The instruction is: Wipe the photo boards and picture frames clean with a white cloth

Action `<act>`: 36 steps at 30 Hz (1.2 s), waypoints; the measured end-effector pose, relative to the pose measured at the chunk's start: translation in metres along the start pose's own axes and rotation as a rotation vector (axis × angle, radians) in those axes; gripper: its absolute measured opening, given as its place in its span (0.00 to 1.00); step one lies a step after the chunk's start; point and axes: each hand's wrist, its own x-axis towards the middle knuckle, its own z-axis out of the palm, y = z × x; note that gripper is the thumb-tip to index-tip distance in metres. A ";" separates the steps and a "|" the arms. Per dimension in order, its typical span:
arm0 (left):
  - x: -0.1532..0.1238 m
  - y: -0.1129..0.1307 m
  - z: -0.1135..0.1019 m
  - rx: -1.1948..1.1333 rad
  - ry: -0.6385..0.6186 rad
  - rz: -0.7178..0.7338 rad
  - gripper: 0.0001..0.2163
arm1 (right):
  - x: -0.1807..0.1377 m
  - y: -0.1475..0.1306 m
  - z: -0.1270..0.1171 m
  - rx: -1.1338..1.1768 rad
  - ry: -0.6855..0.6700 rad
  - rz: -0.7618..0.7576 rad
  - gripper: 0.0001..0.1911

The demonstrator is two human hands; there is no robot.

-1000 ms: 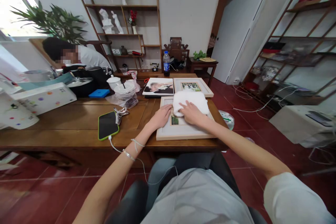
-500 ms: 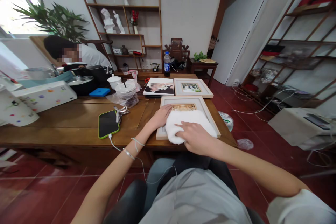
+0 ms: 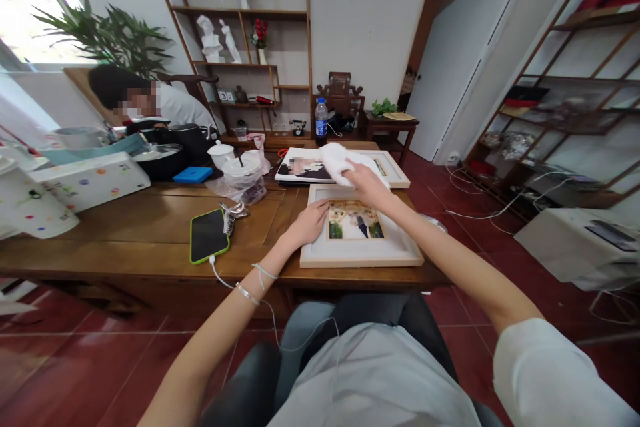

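A white-framed picture [image 3: 361, 248] lies flat at the near right end of the wooden table [image 3: 125, 233]. My left hand [image 3: 309, 223] rests on the frame's left edge with fingers stretched flat, holding nothing. My right hand [image 3: 367, 185] is raised above the frame's far edge and grips a white cloth [image 3: 336, 161], bunched and lifted off the glass. Beyond it lie a second white frame [image 3: 390, 170] and a photo print [image 3: 304, 168].
A phone in a green case [image 3: 209, 236] lies left of the frame, its cable running to me. Behind it are a plastic-wrapped cup [image 3: 241, 180], a white teapot [image 3: 220, 154], a blue box [image 3: 191, 175], a water bottle [image 3: 321, 122]. Another person [image 3: 145, 103] sits at the far left.
My right hand swept the cloth from the frame's far part down to its near edge, then lifted it up and away past the far edge. The left hand stayed on the frame.
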 end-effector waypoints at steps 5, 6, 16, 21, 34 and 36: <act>0.000 0.002 -0.005 0.019 -0.023 -0.007 0.16 | 0.014 -0.029 0.025 0.006 -0.168 -0.183 0.16; 0.001 0.002 -0.006 0.018 -0.032 -0.005 0.16 | 0.011 -0.031 0.028 0.013 -0.193 -0.161 0.15; 0.001 0.001 0.000 -0.037 -0.012 -0.040 0.20 | -0.055 0.024 -0.009 -0.171 -0.365 0.137 0.18; 0.001 0.000 0.000 -0.017 -0.019 -0.027 0.20 | -0.067 0.033 -0.026 -0.236 -0.389 0.266 0.18; 0.002 0.006 -0.010 -0.052 -0.024 0.053 0.17 | -0.024 -0.039 -0.001 -0.019 -0.311 0.049 0.19; 0.002 0.008 -0.012 -0.052 -0.023 0.047 0.16 | -0.021 -0.042 0.003 -0.037 -0.296 0.055 0.19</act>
